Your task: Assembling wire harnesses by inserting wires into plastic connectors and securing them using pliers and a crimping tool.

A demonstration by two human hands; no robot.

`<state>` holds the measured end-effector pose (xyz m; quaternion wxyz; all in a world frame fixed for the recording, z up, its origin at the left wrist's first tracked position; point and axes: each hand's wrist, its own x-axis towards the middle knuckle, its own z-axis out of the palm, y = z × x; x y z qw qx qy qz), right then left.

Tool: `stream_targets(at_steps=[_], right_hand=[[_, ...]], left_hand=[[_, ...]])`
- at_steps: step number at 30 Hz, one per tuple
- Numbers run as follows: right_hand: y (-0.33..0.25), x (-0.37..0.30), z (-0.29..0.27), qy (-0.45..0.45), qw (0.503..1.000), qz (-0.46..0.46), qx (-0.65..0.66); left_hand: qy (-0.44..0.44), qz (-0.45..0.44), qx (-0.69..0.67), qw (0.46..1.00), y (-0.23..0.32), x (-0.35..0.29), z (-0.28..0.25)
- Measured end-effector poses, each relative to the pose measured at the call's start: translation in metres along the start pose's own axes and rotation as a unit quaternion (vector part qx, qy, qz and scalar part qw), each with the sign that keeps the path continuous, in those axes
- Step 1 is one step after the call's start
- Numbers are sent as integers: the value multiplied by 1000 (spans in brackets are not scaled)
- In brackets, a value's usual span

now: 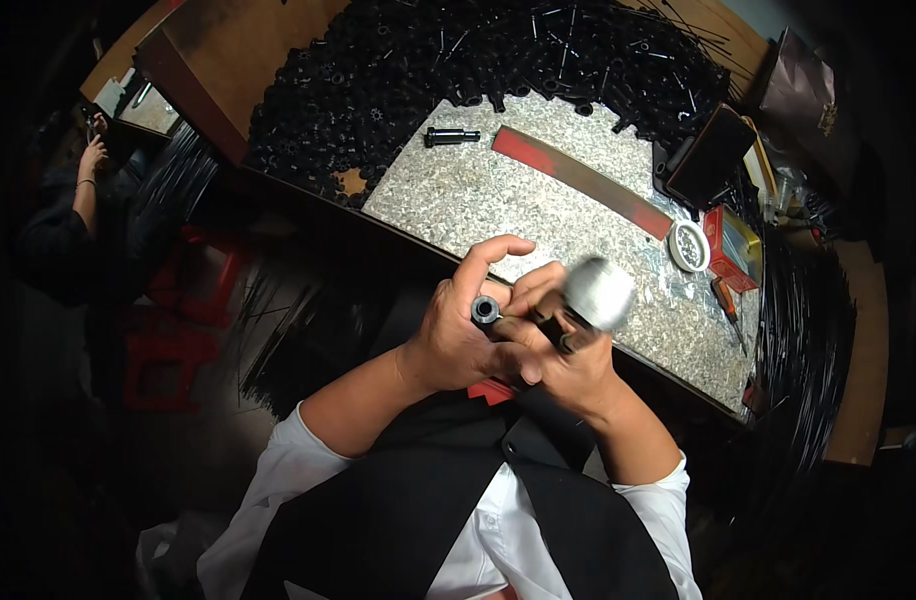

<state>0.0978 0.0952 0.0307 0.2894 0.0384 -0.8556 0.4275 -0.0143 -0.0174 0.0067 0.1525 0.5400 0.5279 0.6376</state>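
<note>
My left hand (pixel 460 330) grips a small black tube-shaped part (pixel 486 310), its open end facing up. My right hand (pixel 563 365) holds a hammer with a round silvery head (pixel 600 292) by its dark handle, right beside the part. Both hands meet just at the near edge of a speckled grey work slab (pixel 498 205). One assembled black part (pixel 450 136) lies alone on the far side of the slab.
A big heap of black tube parts and thin rods (pixel 428 60) rings the slab's far side. A red-and-dark flat strip (pixel 578 180), a small white round dish (pixel 689 246) and a red box (pixel 730 245) lie right. Another person (pixel 68 215) sits far left.
</note>
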Motion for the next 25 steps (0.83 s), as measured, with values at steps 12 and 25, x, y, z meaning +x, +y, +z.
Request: stream_targets(at_steps=[12, 25], right_hand=[[-18, -22, -48, -109, 984, 104, -91], [-32, -32, -58, -111, 882, -9, -459]], left_hand=[[95, -151, -167, 970, -2, -7, -37], [20, -151, -71, 986, 4, -1, -14]])
